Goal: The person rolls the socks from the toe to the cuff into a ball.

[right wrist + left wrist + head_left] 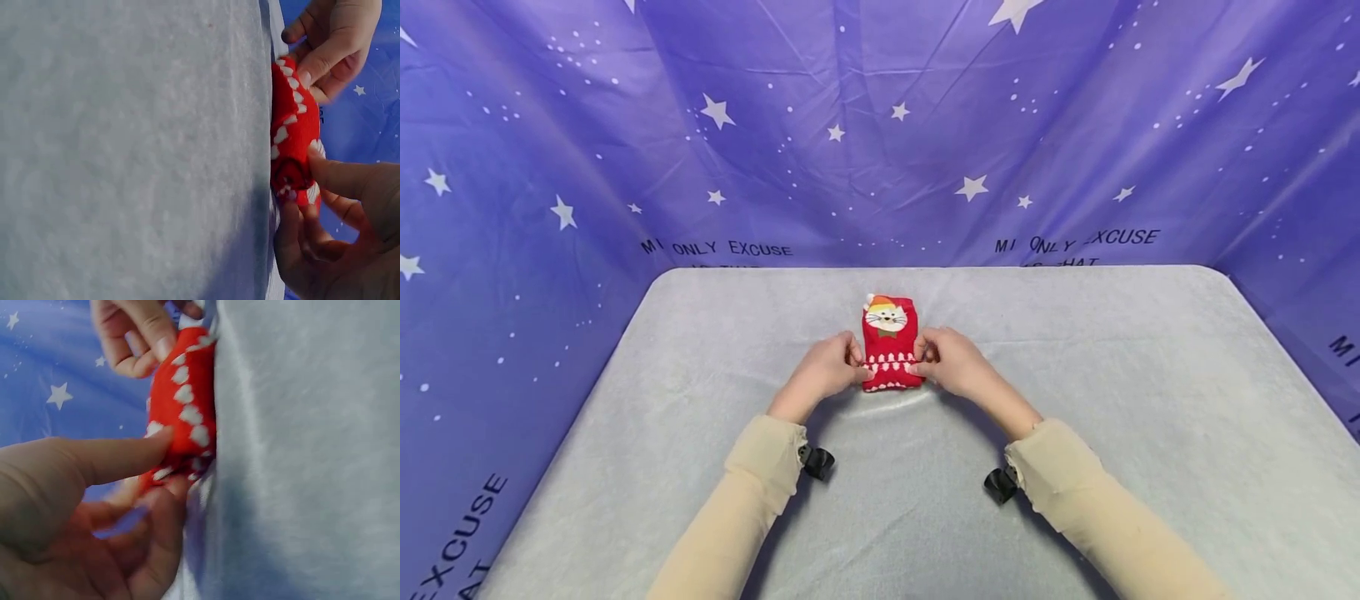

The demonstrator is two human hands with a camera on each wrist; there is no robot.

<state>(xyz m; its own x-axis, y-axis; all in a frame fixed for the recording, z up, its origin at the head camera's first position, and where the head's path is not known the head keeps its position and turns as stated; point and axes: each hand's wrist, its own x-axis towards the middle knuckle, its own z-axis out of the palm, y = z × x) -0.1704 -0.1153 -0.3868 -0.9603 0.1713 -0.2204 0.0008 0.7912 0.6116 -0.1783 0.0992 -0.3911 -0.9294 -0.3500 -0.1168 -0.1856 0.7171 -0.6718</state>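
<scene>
A folded red knitted sock (891,342) lies on the grey cloth-covered table, mid-width and toward the far edge. It bears a white cat face with an orange hat at its far end and rows of white hearts near its close end. My left hand (831,365) pinches its left side at the near end, thumb on top. On the opposite side my right hand (951,360) pinches it likewise. Both wrist views show the near end of the sock as a thick roll, its layers curled inside at the side. The fingers beneath are partly hidden.
Grey plush cloth covers the table (1150,375). A purple-blue curtain (880,167) with white stars and black lettering hangs behind its far edge and along both sides. Black wrist cameras sit at both beige sleeves (722,517).
</scene>
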